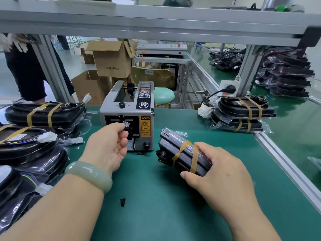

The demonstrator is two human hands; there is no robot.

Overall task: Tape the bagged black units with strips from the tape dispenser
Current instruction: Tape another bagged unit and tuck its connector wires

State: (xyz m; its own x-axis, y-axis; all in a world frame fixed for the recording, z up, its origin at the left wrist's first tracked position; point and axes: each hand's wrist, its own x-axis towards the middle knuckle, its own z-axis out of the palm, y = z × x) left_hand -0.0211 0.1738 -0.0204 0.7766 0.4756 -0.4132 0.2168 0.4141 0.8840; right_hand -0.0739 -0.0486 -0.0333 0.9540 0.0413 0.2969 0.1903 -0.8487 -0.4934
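A grey tape dispenser (128,115) stands at the middle of the green table. My left hand (108,145) is at its front outlet and pinches the end of a clear tape strip (126,124) between thumb and fingers. My right hand (218,171) grips a bagged black unit (180,150) to the right of the dispenser. That unit is tilted on its edge, and two tan tape bands cross it.
Bagged black units (34,136), the upper ones banded with tan tape, pile up along the left. A stack of taped units (246,112) sits at the right rear. A small black scrap (123,201) lies on the table (156,197). A metal shelf frame (156,23) spans overhead.
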